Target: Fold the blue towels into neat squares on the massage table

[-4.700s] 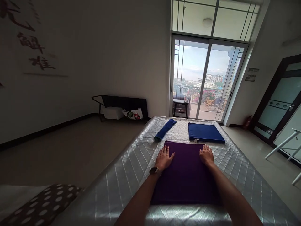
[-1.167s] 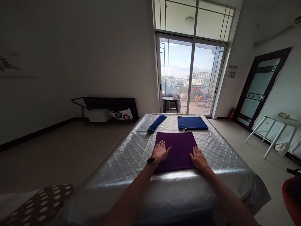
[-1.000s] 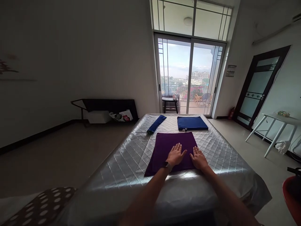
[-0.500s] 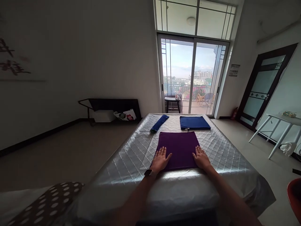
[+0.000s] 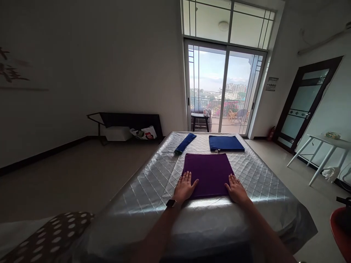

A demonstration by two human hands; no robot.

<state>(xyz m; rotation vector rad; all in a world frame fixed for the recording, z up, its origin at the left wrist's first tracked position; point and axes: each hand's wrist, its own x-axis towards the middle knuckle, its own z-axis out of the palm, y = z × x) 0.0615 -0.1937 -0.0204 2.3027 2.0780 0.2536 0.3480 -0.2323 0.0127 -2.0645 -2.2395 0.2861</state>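
Observation:
A flat purple square of cloth [image 5: 209, 173], which looks like a cover or a folded piece, lies on the silver quilted tablecloth [image 5: 153, 182]. Flat on its left edge rests my left hand [image 5: 184, 187], open, with a dark watch on the wrist. My right hand [image 5: 236, 188] lies open on the opposite edge, fingers stretched forward. Beyond the purple cloth, to the right, is a flat blue square [image 5: 227, 143] with a small white tag at its near edge. A narrow blue roll [image 5: 185, 143] lies slantwise at the far left.
A brown polka-dot cloth [image 5: 55, 233] is at the lower left. On the right stand a white stool [image 5: 326, 140] and part of a red chair [image 5: 341, 230]. A dark bench [image 5: 131, 122] with a white box sits by the wall. Glass sliding doors [image 5: 225, 87] are ahead.
My hands stay flat on the purple cloth's side edges, having slid very slightly. The view has turned a little to the right. The blue pieces have not moved.

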